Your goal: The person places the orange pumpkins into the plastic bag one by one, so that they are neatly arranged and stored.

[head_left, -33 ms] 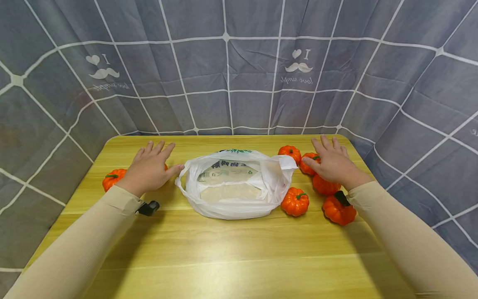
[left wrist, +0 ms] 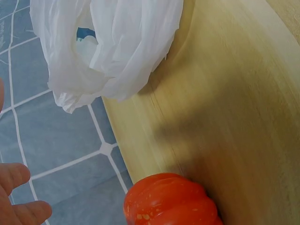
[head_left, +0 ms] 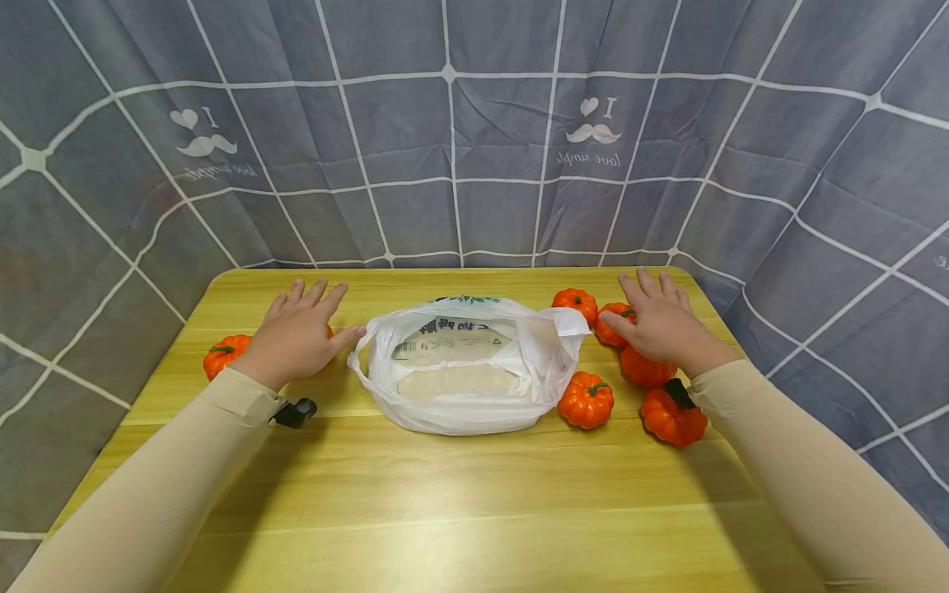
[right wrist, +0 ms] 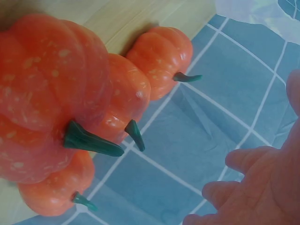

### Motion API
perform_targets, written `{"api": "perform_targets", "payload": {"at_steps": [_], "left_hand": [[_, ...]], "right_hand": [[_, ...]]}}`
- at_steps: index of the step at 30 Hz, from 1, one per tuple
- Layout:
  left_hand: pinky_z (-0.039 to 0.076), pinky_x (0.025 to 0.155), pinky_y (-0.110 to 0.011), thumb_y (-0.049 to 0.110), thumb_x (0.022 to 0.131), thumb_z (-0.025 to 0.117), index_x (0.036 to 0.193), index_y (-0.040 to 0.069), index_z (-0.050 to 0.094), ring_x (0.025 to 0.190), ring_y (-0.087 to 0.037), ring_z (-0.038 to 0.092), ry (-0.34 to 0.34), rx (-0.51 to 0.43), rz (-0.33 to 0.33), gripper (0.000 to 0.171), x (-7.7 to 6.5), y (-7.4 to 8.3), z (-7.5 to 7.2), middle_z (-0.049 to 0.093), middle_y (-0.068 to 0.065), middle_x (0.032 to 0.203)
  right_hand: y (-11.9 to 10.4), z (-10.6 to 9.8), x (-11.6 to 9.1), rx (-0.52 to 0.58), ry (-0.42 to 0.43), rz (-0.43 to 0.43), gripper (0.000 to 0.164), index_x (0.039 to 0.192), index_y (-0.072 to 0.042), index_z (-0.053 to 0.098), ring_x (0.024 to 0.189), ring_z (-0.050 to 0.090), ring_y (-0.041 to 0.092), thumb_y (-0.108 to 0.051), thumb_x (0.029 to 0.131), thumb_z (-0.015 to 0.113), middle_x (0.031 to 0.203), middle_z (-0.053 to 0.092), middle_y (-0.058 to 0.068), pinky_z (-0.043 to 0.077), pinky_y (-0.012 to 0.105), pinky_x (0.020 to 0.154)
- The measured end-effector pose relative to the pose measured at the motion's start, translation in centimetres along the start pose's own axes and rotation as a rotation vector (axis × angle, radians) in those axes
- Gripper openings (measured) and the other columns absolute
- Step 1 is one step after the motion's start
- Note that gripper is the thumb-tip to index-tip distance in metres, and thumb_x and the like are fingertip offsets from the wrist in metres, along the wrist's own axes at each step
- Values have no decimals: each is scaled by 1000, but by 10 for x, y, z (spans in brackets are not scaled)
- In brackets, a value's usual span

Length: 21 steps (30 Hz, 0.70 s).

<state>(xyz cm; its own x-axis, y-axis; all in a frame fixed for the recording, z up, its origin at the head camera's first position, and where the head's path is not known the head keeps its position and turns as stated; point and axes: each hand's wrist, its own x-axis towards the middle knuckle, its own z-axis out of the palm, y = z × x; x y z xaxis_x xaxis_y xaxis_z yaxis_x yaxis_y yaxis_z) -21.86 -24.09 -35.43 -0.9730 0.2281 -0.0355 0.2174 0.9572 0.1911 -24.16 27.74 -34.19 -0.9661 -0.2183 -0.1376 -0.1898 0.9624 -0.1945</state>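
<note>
In the head view my left hand [head_left: 302, 333] is held with fingers straight and spread, left of a white plastic bag [head_left: 460, 420]. Its thumb tip lies close to the bag's left edge; I cannot tell if they touch. An orange toy pumpkin [head_left: 226, 354] sits beside that wrist, and another bit of orange [head_left: 329, 331] shows behind the hand. My right hand [head_left: 662, 324], also with straight fingers, is over a group of orange pumpkins [head_left: 645, 368] and partly hides them. Its palm holds nothing in the right wrist view, where green-stemmed pumpkins [right wrist: 145, 65] stand beside it.
The bag's mouth gapes toward me, showing printed text inside. One pumpkin [head_left: 586, 401] is just right of the bag, another [head_left: 673, 416] near my right wrist. A grey checked curtain [head_left: 504, 132] surrounds the wooden table [head_left: 460, 494] at the back and sides.
</note>
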Motion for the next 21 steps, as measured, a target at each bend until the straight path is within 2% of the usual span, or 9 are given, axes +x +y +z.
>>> {"api": "perform_targets", "payload": {"at_steps": [6, 11, 16, 21], "left_hand": [[5, 126, -74, 72, 103, 42, 169, 10, 22, 156, -61, 6, -7, -5, 8, 93, -1, 1, 2, 17, -32, 171], [8, 127, -72, 68, 103, 46, 168, 8, 23, 157, -59, 10, 3, -54, 30, 91, -6, 7, 6, 21, -31, 171], [18, 126, -70, 60, 105, 53, 168, 7, 22, 158, -53, 19, -18, -175, 32, 89, -10, 16, 10, 23, -26, 172], [26, 124, -69, 53, 105, 57, 170, 9, 16, 156, -50, 27, -64, -312, -26, 88, -11, 24, 15, 22, -24, 173]], "right_hand": [[-1, -1, -2, 17, -7, 3, 95, 169, -3, 7, 154, -10, 64, -69, 106, 35, 172, -7, 33, -4, 78, 123], [7, 1, -4, 25, -4, -1, 95, 169, -3, 8, 154, -10, 64, -68, 106, 37, 172, -6, 34, -3, 78, 123], [20, 3, -7, -9, 27, -32, 92, 167, 2, 11, 151, -3, 69, -62, 108, 40, 169, 0, 40, 1, 75, 124], [31, 0, -11, -11, 33, -25, 92, 167, 3, 11, 151, -3, 70, -61, 108, 42, 169, 0, 40, 1, 73, 125]]}}
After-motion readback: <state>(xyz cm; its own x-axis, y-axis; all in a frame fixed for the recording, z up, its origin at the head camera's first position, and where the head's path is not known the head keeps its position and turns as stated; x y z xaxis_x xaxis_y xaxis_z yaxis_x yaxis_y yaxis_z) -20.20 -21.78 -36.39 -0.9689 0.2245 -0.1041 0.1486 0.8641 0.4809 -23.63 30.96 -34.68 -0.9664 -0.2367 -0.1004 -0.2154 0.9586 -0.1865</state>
